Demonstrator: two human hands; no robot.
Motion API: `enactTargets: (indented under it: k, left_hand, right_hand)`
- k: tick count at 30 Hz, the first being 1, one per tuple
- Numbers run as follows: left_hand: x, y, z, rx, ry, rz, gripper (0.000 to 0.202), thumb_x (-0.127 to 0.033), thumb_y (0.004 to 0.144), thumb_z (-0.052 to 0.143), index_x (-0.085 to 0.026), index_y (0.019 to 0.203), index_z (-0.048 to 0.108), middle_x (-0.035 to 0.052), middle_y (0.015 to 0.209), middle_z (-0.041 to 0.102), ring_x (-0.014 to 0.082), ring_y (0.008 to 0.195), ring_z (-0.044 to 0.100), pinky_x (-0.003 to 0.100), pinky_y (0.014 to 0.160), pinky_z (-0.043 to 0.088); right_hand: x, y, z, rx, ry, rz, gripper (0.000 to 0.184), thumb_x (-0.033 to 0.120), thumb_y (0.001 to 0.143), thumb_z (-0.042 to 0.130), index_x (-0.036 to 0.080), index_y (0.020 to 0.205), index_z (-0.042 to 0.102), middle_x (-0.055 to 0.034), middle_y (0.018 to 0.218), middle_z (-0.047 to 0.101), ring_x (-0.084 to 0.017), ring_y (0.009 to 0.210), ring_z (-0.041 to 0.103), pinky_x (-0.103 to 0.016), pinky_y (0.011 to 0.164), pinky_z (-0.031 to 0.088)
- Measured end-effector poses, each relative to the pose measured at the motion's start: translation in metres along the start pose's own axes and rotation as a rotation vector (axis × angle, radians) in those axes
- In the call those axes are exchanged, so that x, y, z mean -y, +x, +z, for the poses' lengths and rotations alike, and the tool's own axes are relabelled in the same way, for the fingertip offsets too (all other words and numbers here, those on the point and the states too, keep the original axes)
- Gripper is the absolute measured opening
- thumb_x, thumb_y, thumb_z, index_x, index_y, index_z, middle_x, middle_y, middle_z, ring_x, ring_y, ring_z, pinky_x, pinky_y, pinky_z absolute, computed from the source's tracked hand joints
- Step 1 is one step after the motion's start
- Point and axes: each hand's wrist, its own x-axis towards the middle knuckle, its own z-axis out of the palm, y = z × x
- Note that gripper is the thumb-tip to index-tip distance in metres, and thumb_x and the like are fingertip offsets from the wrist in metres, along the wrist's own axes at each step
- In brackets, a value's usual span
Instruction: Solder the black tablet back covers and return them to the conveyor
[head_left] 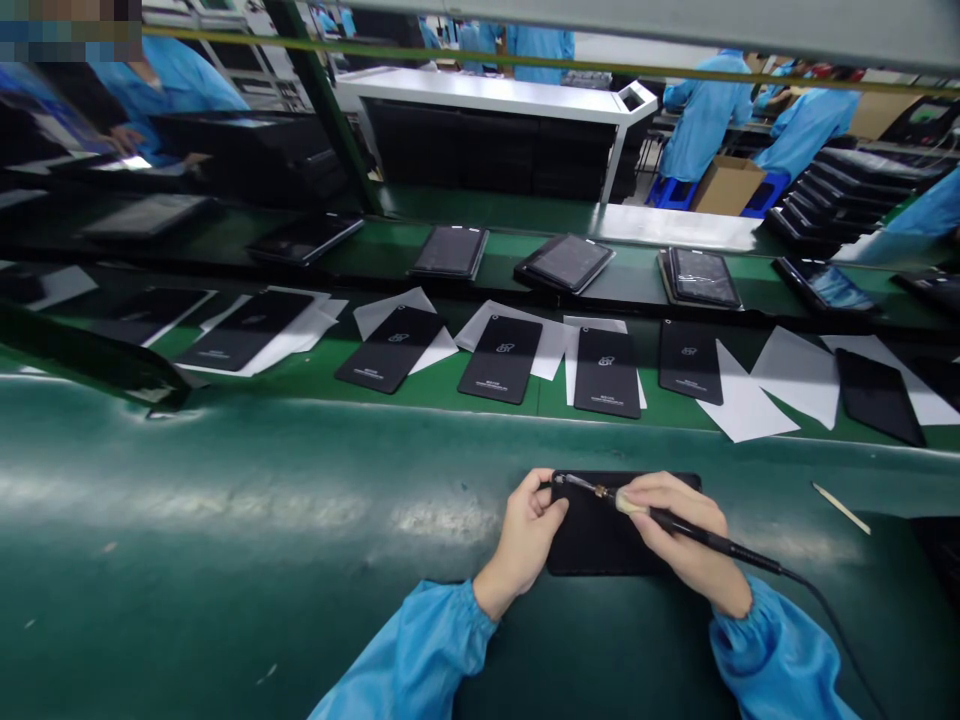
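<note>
While the half-curled left hand (523, 532) clamps a flat black rectangular panel (592, 545) to steady it on the glossy green belt (225, 600) at twelve o'clock, the right hand (684, 548) pinches a slim black corded electric screwdriver (694, 530) like a pen for precise control.

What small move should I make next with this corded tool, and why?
I'd probably ease the corded pen-style tool slightly away from the left hand: its metal tip sits at the black panel's upper corner, right beside those fingers, while the right hand grips the tool.
</note>
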Motion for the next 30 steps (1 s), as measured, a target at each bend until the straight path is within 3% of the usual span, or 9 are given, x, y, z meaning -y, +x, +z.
enactTargets:
  k: [30]
  left_hand:
    - [-0.002, 0.0, 0.0, 0.008, 0.003, 0.005, 0.028, -0.025, 0.077, 0.076, -0.019, 0.098, 0.059, 0.0028, 0.08, 0.074, 0.0155, 0.066, 0.068, 0.024, 0.063, 0.052]
  right_hand:
    - [0.0, -0.007, 0.01, -0.065, -0.002, 0.02, 0.015, 0.016, 0.089, 0.067, 0.023, 0.1, 0.075, -0.0065, 0.091, 0.074, -0.021, 0.083, 0.072, -0.033, 0.072, 0.06]
